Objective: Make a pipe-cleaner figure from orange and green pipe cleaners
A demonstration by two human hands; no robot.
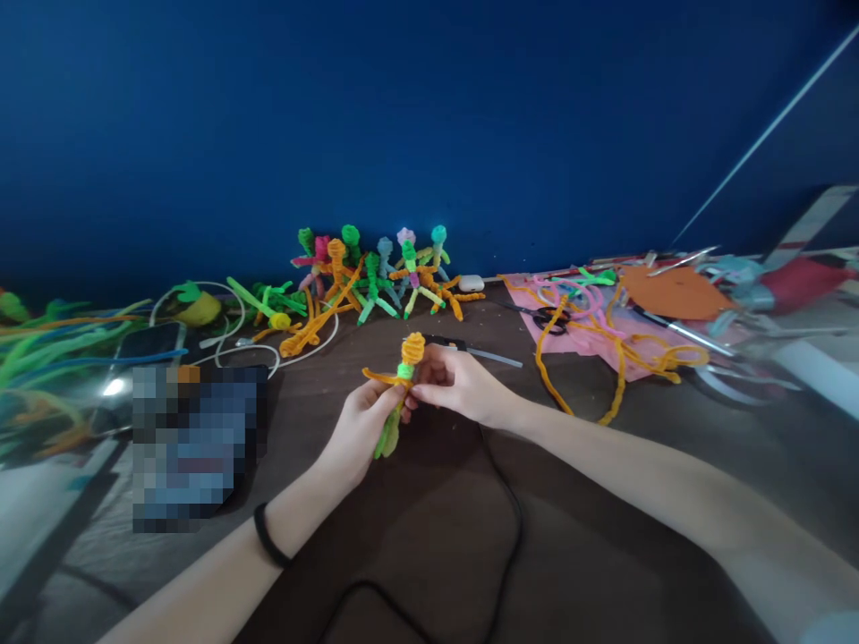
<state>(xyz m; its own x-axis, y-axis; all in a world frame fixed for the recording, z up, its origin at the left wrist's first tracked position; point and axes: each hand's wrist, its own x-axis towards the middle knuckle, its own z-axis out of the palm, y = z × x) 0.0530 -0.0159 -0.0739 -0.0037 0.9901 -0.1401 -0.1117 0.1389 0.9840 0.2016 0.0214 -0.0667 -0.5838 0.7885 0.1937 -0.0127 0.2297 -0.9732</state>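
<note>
A pipe-cleaner figure [401, 385] is held upright above the dark table [436, 537], mid-frame, between both hands. Orange coiled head on top, light green neck band below it, an orange arm sticking out to the left, green legs hanging at the bottom.

Left hand [359, 429]: closed around the figure's lower body, legs seen poking out under the fingers. A black band [268, 537] is worn on that wrist.

Right hand [456, 385]: fingertips pinched on the figure at the neck/upper body, just under the head. Grip narrow, on the figure itself.

Behind the hands, against the blue wall [429, 116], a cluster of finished figures [376, 277] is stood and leaned together: green, orange, pink, teal, pale blue. A small white case [471, 283] is seen just right of them.

Left side: loose pipe cleaners [46, 349] in green, orange and blue, a phone [144, 344] with a white cable [242, 344] looped near it, a blurred patch below.

Right side: pink sheet [537, 331] with tangled orange and pink pipe cleaners on it, scissors [554, 317] at its left edge, an orange sheet [675, 291] further back. Clutter beyond that cannot be made out.

A black cable [497, 555] is run across the table under the right forearm.
</note>
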